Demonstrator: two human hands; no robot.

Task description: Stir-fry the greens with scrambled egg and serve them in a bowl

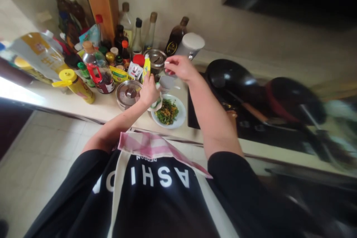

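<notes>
My left hand [150, 91] is closed around a slim yellow packet [146, 67], whose top stands up past my fingers. Something pale and crumpled [158, 101] shows under that hand, at the edge of a white plate [182, 116]; what it is I cannot make out. Chopped green vegetables with yellow bits [166, 112] lie on the plate. Higher up and to the right, my right hand [182, 67] is raised with its fingertips pinched together. A small white bit shows at those fingertips, too small to name.
A lidded steel pot [128, 93] stands left of the plate. Bottles, a yellow squeeze bottle [76, 85] and seasoning packets [119, 75] crowd the counter's left and back. A white-lidded container [192, 42] is by the wall. To the right, a black wok [232, 78] and another pan [295, 100] rest on the stove.
</notes>
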